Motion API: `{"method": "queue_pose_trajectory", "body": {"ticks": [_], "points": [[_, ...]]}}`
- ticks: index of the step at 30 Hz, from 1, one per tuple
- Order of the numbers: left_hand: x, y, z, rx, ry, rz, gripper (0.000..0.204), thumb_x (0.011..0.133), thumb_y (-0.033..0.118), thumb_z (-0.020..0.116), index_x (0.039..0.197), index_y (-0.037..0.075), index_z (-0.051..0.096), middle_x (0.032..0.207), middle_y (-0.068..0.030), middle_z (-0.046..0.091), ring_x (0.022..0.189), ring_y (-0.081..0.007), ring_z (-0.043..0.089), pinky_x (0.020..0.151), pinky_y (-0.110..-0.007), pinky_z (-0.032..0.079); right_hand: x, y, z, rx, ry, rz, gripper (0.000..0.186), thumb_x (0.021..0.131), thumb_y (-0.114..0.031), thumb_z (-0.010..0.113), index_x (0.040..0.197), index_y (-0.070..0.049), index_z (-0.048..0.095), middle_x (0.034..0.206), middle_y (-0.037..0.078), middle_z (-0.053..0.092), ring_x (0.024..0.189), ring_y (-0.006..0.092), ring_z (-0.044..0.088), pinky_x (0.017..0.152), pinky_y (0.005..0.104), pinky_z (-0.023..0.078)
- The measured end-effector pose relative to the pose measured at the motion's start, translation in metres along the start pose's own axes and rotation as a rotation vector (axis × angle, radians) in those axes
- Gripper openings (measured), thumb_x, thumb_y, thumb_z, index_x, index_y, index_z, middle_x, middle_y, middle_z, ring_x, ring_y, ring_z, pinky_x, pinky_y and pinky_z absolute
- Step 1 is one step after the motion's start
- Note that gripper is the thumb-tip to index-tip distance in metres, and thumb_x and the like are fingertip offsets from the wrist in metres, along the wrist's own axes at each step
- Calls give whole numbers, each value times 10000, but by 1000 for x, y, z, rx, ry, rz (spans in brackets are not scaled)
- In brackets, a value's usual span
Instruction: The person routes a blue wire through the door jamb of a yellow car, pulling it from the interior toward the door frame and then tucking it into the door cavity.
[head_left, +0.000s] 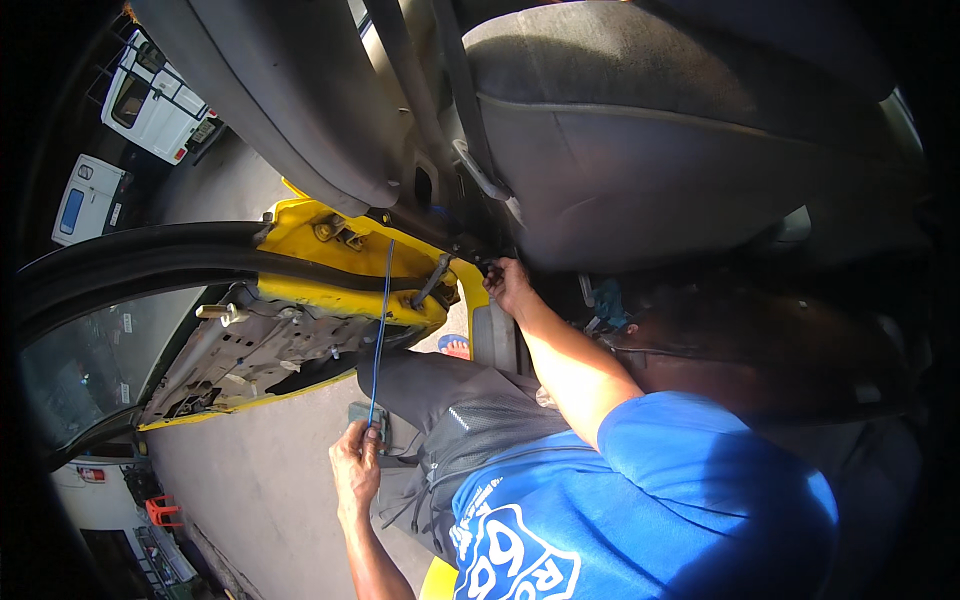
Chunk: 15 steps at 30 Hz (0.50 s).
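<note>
Head view, looking down beside an open yellow car door (300, 240): a person in a blue printed T-shirt (640, 500) works at the door opening of a vehicle. Their left hand (357, 468) is low in the picture, below the door's lower edge, forearm rising from the bottom edge and fingers bent in a narrow pinching grip on the lower end of a thin blue wire (381, 330). This wire runs almost straight up from that grip, crosses the door's yellow inner panel and disappears near the hinge end of the door, just below the grey pillar trim (300, 110). Their right hand (508, 283) reaches up and forward, arm nearly straight, to the dark gap just right of the door's hinge end, under the grey seat (640, 130); its fingers curl into shadow, and whether that grip holds anything cannot be told. A black rubber seal (130, 262) sweeps along the door's upper frame, left of the yellow panel. Grey trousers (450, 400) show between the two arms, right of the door's lower edge. White vehicles (150, 100) stand on the pavement well beyond the door, at upper left.
</note>
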<state>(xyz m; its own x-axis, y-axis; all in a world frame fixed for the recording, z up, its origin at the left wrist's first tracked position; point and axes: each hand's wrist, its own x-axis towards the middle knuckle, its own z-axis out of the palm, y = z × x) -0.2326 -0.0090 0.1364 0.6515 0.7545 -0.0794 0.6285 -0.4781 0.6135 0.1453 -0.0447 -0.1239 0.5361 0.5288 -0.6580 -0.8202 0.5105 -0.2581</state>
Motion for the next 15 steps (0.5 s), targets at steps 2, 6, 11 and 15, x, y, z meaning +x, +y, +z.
{"method": "queue_pose_trajectory", "body": {"ticks": [2,6,11,15], "points": [[-2,2,-6,10,20,8,190,1053,136,597,1012,-25,688,701,-81,676,653,-137,667,630,-304,525,-3,1,1,-11,-19,-14,45,909,-114,632,924,-72,636,829,66,625,737,189,596,705,380,542],[-5,3,-24,50,68,-3,158,1033,106,613,994,-30,684,724,-130,679,632,-185,684,626,-339,532,-16,3,5,-18,-72,35,38,922,-106,637,942,-73,639,827,50,629,743,188,602,743,384,557],[-2,-8,-24,131,19,36,150,1033,104,612,1003,-24,684,725,-136,665,633,-202,682,625,-346,530,-22,-1,11,-51,-93,9,53,950,-116,630,968,-66,631,830,41,629,741,189,602,761,398,557],[-9,-31,-11,28,50,-43,141,1033,105,608,1015,-21,670,733,-149,656,636,-229,681,630,-358,525,-21,0,12,-120,-76,10,105,984,-172,616,988,-68,627,836,42,628,744,195,604,752,408,557]]}}
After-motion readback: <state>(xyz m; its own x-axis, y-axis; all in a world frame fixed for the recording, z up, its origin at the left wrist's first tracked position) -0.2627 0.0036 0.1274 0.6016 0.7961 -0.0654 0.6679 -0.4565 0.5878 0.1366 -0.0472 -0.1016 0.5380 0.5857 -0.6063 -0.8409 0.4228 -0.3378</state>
